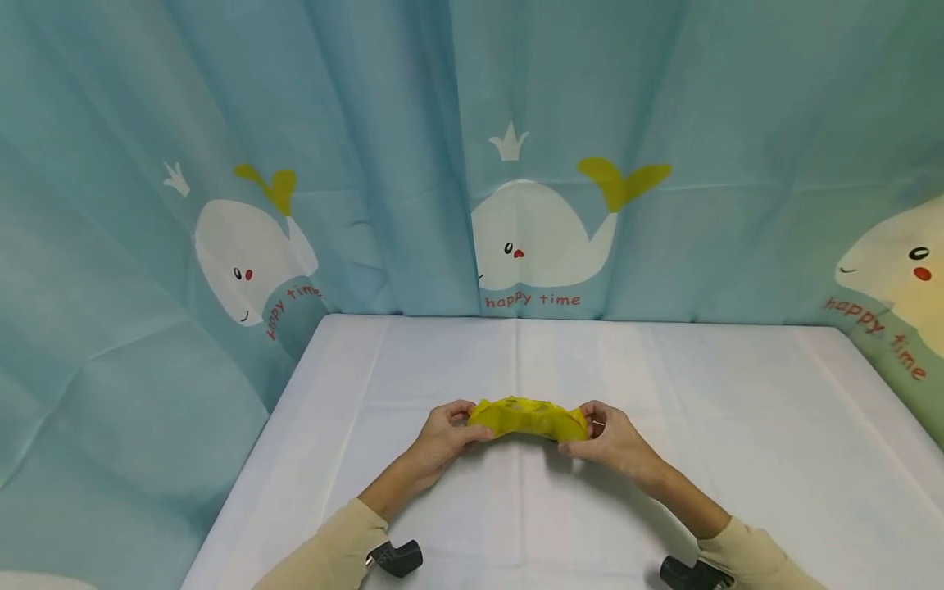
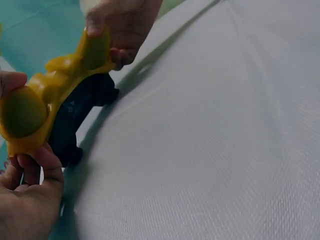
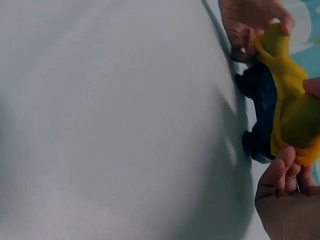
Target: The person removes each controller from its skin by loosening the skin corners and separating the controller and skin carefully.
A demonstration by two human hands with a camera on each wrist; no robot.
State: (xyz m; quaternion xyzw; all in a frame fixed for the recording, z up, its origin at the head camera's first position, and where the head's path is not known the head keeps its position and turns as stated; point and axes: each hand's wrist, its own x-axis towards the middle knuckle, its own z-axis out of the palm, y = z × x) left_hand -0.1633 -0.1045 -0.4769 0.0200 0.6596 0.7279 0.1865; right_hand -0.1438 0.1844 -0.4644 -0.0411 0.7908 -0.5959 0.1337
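A game controller (image 2: 75,112) with a dark body sits in a bright yellow, rubbery-looking cover (image 1: 527,418). It is held crosswise between both hands, just above the white table. My left hand (image 1: 442,438) pinches its left end, thumb on the near side and fingers behind. At the opposite end, my right hand (image 1: 615,447) grips the cover the same way. Both wrist views show the dark body exposed along one side, with two dark knobs sticking out toward the tabletop. The head view shows almost only the yellow cover.
A white cloth-covered table (image 1: 413,360) spreads around the hands. Behind and to the left hangs a light blue curtain (image 1: 398,164) printed with white whales. Black wrist-mounted devices (image 1: 398,559) sit at both sleeves.
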